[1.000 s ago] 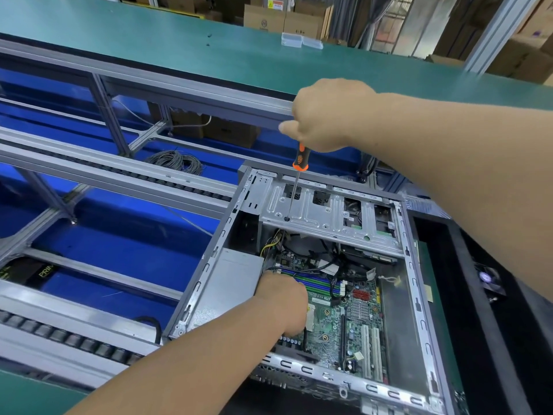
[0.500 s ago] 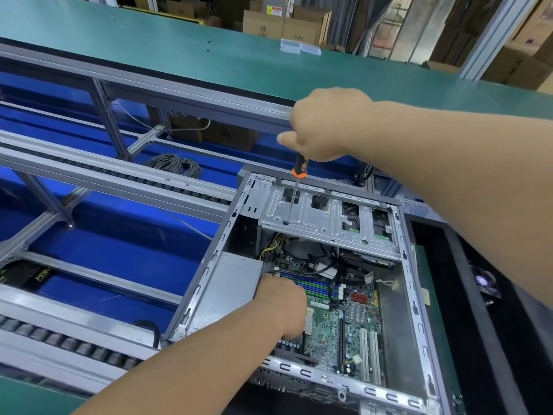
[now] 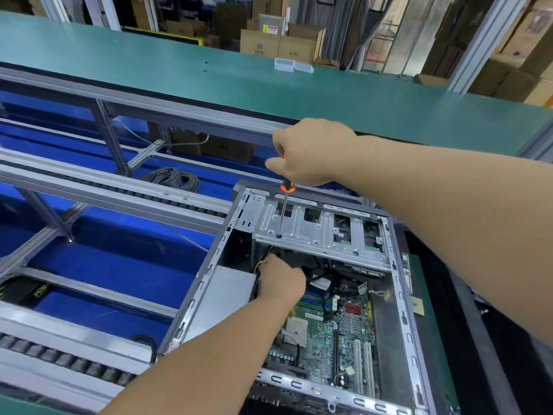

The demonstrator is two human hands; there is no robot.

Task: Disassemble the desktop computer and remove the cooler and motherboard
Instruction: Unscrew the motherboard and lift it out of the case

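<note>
An open desktop case [image 3: 209,283] lies on its side with the green motherboard [image 3: 326,333] exposed inside. A silver drive cage [image 3: 317,232] spans the far end of the case. My right hand [image 3: 308,151] grips an orange-and-black screwdriver [image 3: 285,202] upright, its tip set on a screw near the cage's left front corner. My left hand [image 3: 281,280] reaches under the cage's front edge among black and yellow cables; its fingers are hidden. The bare CPU socket [image 3: 294,329] shows behind my left wrist. No cooler is in sight.
A grey power supply [image 3: 221,295] fills the case's left side. A roller conveyor rail [image 3: 98,187] and blue floor lie to the left, with a coil of grey cable [image 3: 176,178]. A green bench [image 3: 269,85] runs behind. A black tray [image 3: 478,324] sits right.
My left hand has moved away from the memory slots toward the far end, under the drive cage, uncovering the CPU socket. My right hand stays with the screwdriver on the cage screw.
</note>
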